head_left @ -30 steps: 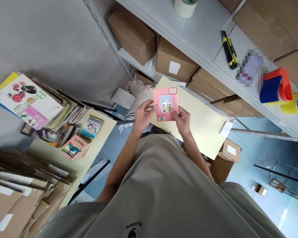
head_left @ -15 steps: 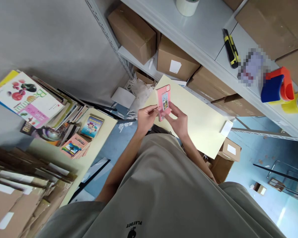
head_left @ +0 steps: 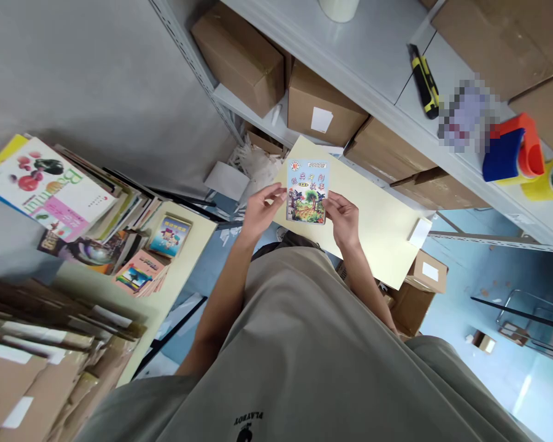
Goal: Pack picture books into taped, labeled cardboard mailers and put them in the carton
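A small book [head_left: 308,191] with a light blue cover, showing trees and a path, is upheld over the pale yellow board. My right hand [head_left: 343,218] pinches its right edge between thumb and fingers. At the left edge, the curled fingers of my left hand [head_left: 263,209] grip the side of the same book. The cover faces me nearly flat; its back is hidden. Beneath both hands lies the pale yellow tabletop [head_left: 373,224].
On the left table, a stack of magazines [head_left: 69,190] stands beside small pink books [head_left: 141,273] and a blue-covered book [head_left: 169,236]. Flattened cardboard [head_left: 9,374] fills the lower left. The shelf at right bears a yellow utility knife [head_left: 424,83], a tape dispenser [head_left: 516,150] and cardboard boxes [head_left: 325,101].
The book was tilted with a pink cover showing; now a blue illustrated cover faces me. My hands have moved apart to its two side edges.
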Demonstrator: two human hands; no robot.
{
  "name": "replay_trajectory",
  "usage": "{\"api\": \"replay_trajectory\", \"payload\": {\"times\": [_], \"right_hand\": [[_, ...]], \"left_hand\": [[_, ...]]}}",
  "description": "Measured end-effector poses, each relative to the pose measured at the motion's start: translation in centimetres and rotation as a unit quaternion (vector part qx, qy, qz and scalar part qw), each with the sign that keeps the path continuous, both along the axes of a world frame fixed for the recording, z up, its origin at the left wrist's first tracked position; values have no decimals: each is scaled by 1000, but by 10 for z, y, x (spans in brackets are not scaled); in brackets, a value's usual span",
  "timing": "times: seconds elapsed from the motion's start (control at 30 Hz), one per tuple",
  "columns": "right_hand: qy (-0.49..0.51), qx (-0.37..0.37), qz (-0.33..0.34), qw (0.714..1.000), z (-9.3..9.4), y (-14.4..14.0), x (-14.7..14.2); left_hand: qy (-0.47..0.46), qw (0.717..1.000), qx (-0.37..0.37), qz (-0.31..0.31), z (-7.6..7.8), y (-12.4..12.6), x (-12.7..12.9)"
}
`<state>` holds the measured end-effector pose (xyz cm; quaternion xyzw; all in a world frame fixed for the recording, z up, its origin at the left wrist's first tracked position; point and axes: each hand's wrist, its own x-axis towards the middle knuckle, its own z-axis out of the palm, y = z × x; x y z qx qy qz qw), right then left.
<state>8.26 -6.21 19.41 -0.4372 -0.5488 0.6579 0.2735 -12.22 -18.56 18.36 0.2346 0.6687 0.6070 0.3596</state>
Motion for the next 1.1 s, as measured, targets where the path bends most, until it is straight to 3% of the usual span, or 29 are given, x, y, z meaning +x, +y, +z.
{"api": "replay_trajectory", "payload": {"times": [0.1,0.2,0.4,0.5,0.7,0.9,1.1], "right_hand": [[9,-17,15,1000,-1,3,5],[-4,2,31,999,0,7,7],[9,134,36,990,9,12,7],[7,177,35,984,15,10,4],[20,157,51,986,17,10,0],[15,89,23,996,-7,14,18],[-22,30,56,998,-19,18,31]], "left_hand": [[-46,996,4,-71,-2,-2,-10],[-33,996,14,-79,5,-2,-10],[154,983,76,-58,20,-1,-12],[196,974,91,-66,20,3,-10],[169,975,96,-110,2,10,5],[120,983,86,-112,-21,4,12],[-1,998,16,-53,-35,9,10]]}}
